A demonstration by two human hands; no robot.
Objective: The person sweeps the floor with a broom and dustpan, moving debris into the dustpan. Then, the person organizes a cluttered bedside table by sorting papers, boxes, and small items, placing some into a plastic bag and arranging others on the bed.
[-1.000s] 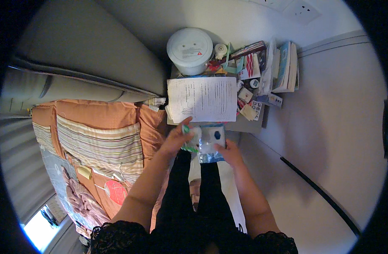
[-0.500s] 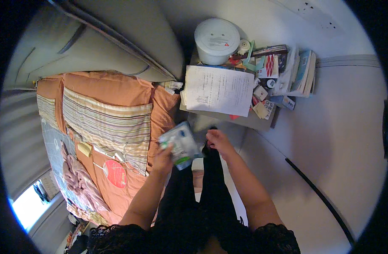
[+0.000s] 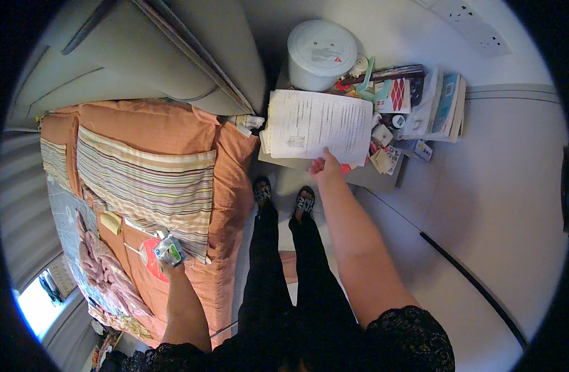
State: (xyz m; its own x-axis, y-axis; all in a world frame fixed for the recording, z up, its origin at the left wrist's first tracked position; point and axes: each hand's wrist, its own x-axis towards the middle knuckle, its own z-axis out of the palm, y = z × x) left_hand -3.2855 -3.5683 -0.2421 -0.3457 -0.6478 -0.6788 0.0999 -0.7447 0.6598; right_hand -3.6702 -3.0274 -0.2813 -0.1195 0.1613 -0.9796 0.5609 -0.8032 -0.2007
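My left hand (image 3: 171, 268) is closed on a soft plastic packet (image 3: 170, 249), white and blue-grey with a green patch. It is above the orange bed, in front of a red round hand fan (image 3: 152, 259). My right hand (image 3: 325, 166) reaches forward to the near edge of a stack of paper sheets (image 3: 322, 124) on the bedside table. One finger stretches onto the top sheet while the others bend loosely beside the edge. I see nothing held in that hand.
A white lidded bucket (image 3: 322, 56) stands behind the papers. Books (image 3: 447, 105), small boxes and a white-capped bottle (image 3: 397, 121) crowd the table's right side. Striped cloth (image 3: 145, 186) lies across the bed (image 3: 232, 186). A black strip (image 3: 470, 282) runs along the right.
My left hand has carried the packet leftward, from before my legs to over the bed. My right hand has moved forward to the papers. The view has shifted slightly.
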